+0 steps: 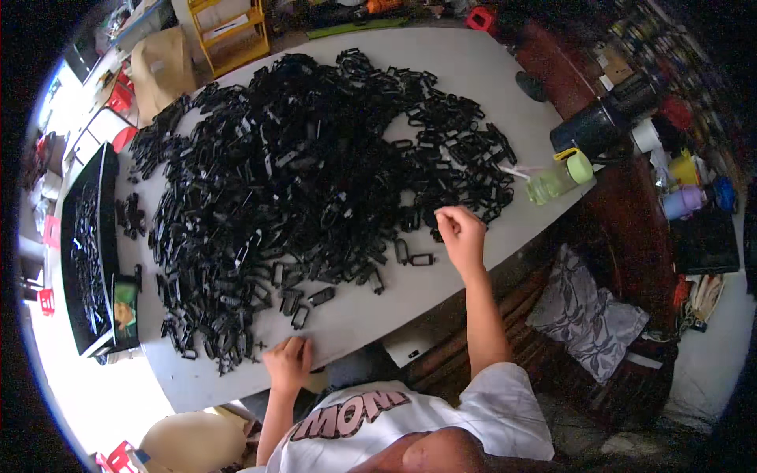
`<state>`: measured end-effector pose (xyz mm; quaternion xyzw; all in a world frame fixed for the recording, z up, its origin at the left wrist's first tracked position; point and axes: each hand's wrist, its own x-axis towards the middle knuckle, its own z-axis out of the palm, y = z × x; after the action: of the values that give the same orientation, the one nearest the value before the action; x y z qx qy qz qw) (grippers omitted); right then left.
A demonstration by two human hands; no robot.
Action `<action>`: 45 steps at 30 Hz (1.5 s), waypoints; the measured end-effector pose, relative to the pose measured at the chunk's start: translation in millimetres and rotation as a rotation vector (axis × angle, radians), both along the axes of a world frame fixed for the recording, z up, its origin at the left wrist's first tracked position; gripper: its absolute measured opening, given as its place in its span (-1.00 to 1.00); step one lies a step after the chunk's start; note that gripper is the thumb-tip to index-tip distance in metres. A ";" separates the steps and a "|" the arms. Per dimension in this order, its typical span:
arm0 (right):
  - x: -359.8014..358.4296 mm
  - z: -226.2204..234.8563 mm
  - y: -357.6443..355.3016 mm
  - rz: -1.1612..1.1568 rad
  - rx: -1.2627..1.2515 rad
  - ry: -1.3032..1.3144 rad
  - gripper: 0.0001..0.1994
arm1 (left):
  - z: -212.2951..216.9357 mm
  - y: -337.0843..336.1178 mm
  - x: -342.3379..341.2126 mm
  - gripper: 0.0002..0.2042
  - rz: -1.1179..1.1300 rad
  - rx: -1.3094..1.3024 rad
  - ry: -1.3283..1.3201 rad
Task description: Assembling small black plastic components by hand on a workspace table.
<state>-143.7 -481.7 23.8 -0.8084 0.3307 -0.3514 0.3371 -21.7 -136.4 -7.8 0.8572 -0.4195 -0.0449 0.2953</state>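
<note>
A wide heap of small black plastic parts [315, 158], many shaped like rectangular frames, covers much of the pale table [465, 63]. My right hand [462, 234] is closed at the heap's right edge, its fingertips pinched together beside the outer parts. Whatever may be in that pinch is too small to make out. Low and to the left, my left hand [289, 363] rests curled by the table's near edge, close to a few stray parts; its fingers hide anything inside. A loose black frame [422, 259] lies between the hands, just off the heap.
A green-lidded bottle [558, 180] stands at the table's right edge. At the left end is a black bin [110, 236] holding more parts, with a small screen [125, 307] by it. A patterned grey cushion [587, 315] lies right of my arm.
</note>
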 end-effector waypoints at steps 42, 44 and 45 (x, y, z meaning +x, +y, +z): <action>92.8 -13.2 -186.8 0.215 -0.335 0.490 -0.70 | -7.8 9.0 5.2 -0.87 -0.021 0.053 0.052; 92.5 -21.9 -188.2 0.125 -0.231 0.542 -0.64 | -10.0 8.6 6.2 -0.88 -0.031 0.042 0.045; 91.2 -22.4 -186.5 0.123 -0.231 0.538 -0.64 | -14.2 13.1 4.8 -0.89 -0.019 0.068 0.082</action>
<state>-52.5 -668.2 1.5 -0.9241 0.3163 -0.1387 0.1636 -16.9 -123.3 -21.9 0.8602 -0.4133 -0.0972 0.2826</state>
